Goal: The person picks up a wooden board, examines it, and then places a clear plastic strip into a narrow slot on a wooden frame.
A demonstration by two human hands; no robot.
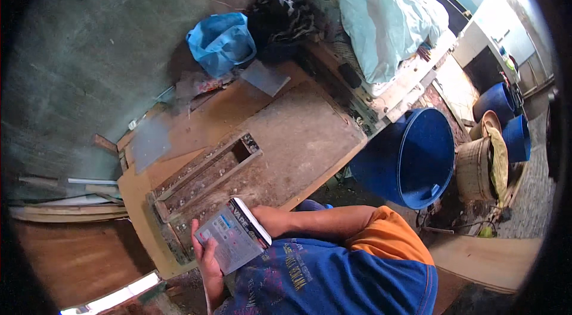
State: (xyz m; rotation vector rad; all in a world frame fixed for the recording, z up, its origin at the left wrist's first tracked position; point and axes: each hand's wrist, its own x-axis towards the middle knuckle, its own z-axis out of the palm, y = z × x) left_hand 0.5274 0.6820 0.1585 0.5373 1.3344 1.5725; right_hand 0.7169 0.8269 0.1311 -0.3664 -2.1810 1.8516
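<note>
A flat, rectangular grey package point(223, 237) with a dark printed band and a white edge is held tilted in front of my body, over the near edge of the wooden table point(298, 142). My left hand point(208, 258) grips its left side, with a finger lying across the printed face. At the package's white upper right edge is my right hand point(268, 218), its fingers mostly hidden behind the package. On the table just beyond the hands is a long, narrow wooden frame point(205, 175) with small bits scattered in and around it.
Clear plastic sheets point(152, 143) and a blue bag point(220, 44) are on the table's far side, by a grey wall. A pale green sack point(381, 23) rests at the back right. Blue barrels point(426, 157) and a woven basket point(475, 169) stand to the right.
</note>
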